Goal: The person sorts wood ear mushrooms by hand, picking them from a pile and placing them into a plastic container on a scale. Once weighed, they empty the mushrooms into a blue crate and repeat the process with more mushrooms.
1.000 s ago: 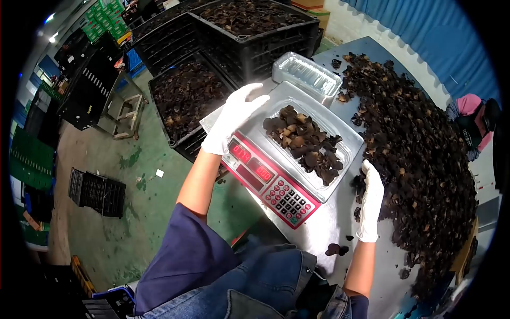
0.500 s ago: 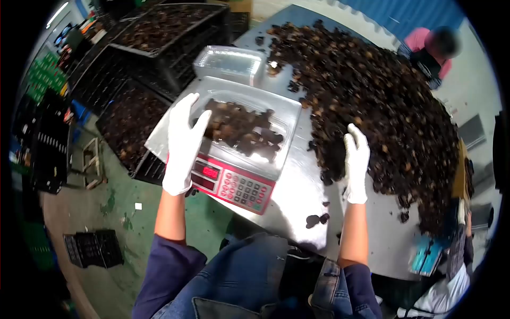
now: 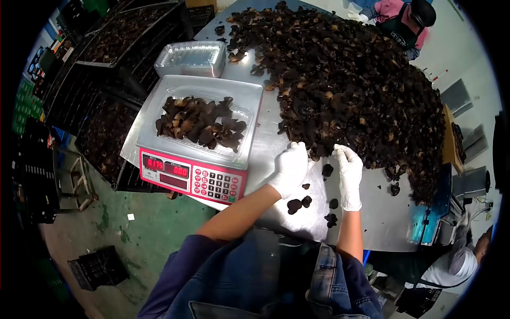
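Observation:
Both hands wear white gloves. At the near edge of a large heap of dark wood-ear-like pieces (image 3: 361, 95), my left hand (image 3: 290, 169) has its fingers curled together; what they hold, if anything, is hidden. Just to its right, my right hand (image 3: 349, 178) has thumb and fingertips pinched at the heap's edge, their contents too small to make out. Left of my hands, a red and silver scale (image 3: 219, 183) bears a clear plastic tray (image 3: 241, 114) partly filled with dark pieces (image 3: 199, 122). Its lit display reads about 0.175. Several loose pieces (image 3: 294, 206) lie below my hands.
Stacked clear trays (image 3: 191, 58) stand behind the scale on the metal table (image 3: 382, 223). Black crates (image 3: 122, 69) of dark pieces are stacked at left. One person (image 3: 406, 24) is across the table, another (image 3: 451, 266) at lower right. A black crate (image 3: 98, 267) sits on the floor.
My left hand has moved right, from beside the tray to the heap's edge, and its fingers have closed. My right hand has shifted slightly down and its fingers are now pinched. The view has shifted.

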`<state>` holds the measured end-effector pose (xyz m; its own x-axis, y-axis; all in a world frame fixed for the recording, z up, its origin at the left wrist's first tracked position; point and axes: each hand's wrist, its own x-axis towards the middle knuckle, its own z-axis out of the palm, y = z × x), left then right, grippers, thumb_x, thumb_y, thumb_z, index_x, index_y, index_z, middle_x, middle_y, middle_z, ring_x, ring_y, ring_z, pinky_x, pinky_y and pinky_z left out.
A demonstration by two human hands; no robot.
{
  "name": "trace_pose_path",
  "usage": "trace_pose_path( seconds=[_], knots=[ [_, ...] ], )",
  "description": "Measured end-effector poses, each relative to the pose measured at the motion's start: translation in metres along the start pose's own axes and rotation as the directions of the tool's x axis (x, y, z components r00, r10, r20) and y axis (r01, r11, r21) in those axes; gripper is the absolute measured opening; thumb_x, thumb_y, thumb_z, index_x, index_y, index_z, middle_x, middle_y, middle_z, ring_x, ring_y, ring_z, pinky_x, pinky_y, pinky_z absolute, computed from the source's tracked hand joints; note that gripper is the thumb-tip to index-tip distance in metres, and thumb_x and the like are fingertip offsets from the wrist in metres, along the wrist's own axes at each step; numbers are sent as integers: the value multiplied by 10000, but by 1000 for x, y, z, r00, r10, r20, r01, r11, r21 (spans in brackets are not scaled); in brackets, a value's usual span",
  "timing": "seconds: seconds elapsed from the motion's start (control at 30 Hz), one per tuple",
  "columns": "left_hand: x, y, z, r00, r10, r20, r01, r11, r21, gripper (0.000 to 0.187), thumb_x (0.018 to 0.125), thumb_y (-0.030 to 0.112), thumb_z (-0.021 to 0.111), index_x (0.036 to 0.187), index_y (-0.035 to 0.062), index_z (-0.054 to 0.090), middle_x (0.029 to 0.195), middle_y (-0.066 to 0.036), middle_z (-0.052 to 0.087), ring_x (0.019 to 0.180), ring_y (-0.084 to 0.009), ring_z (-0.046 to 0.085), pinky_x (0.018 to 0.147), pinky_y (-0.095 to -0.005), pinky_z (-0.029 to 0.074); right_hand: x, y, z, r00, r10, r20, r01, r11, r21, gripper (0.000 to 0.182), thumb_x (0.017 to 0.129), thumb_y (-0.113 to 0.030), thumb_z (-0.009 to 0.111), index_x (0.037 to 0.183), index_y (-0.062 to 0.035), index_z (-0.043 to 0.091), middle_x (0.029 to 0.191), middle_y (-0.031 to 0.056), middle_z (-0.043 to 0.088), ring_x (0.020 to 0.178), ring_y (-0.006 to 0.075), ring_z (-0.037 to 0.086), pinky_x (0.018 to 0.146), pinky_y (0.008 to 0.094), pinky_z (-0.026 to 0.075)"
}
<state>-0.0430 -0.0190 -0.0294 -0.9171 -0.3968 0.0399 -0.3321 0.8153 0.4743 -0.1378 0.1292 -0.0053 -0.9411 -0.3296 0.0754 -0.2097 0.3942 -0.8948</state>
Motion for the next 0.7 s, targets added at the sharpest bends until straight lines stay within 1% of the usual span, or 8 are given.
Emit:
trace_pose_path(
  seconds=[0.13,0.27,0.33,0.4,0.43,0.47,0.57,0.7],
  knots=[
    [1,-9,25,998,36,-44,-33,997,66,135,842,63,581,967,12,587,842,-156,643,767,-302,678,653,-367,554,9,-18,12,998,-62,32,62,998,-2,209,934,-115,645,1098,-5,712,977,80,724,870,133,646,803,266,498],
    [-23,1,-35,994,98,-42,-103,987,-126,272,820,98,641,1074,10,598,963,-155,626,841,-318,653,737,-390,542,24,-46,46,991,-100,88,125,929,-348,372,834,-289,753,1087,-20,709,806,98,664,755,224,638,725,332,498],
    [-37,-9,-81,928,153,-340,-243,939,-243,264,810,104,660,1053,19,603,953,-147,621,820,-325,643,736,-401,539,30,-42,58,975,-186,118,219,882,-417,343,785,-310,778,971,-30,710,778,112,655,731,267,638,700,362,497],
    [-30,-30,-115,850,107,-516,-166,984,-71,130,767,65,692,882,55,631,858,-103,635,736,-263,655,629,-357,540,35,-35,65,987,-111,121,148,919,-366,275,801,-278,760,907,-31,701,787,121,668,729,278,649,695,369,503],
    [-24,-54,-139,726,272,-632,-262,959,112,106,760,60,696,846,68,634,832,-81,636,700,-232,651,587,-321,524,36,-30,66,984,-148,104,174,930,-323,235,816,-247,743,904,-32,704,801,127,681,727,285,657,694,378,508],
    [-23,-65,-165,709,169,-684,-195,980,39,128,749,51,693,854,64,621,817,-88,621,702,-253,640,617,-342,522,36,-25,65,988,-130,79,148,944,-295,211,839,-221,732,922,-29,707,772,115,669,689,232,643,678,357,503],
    [-17,-103,-206,863,39,-504,112,958,265,187,746,110,701,910,62,625,951,-119,586,966,-313,572,821,-417,467,26,-38,55,996,-37,86,51,986,-161,167,871,-175,707,911,-14,695,757,60,645,711,144,598,691,297,479],
    [-15,-137,-202,887,245,-392,-32,879,476,437,726,-8,597,1155,60,636,1149,-155,616,1133,-329,547,964,-454,418,13,-39,25,973,42,226,-114,943,313,82,883,-80,661,882,1,674,799,-30,609,794,66,537,720,231,426]
  ],
)
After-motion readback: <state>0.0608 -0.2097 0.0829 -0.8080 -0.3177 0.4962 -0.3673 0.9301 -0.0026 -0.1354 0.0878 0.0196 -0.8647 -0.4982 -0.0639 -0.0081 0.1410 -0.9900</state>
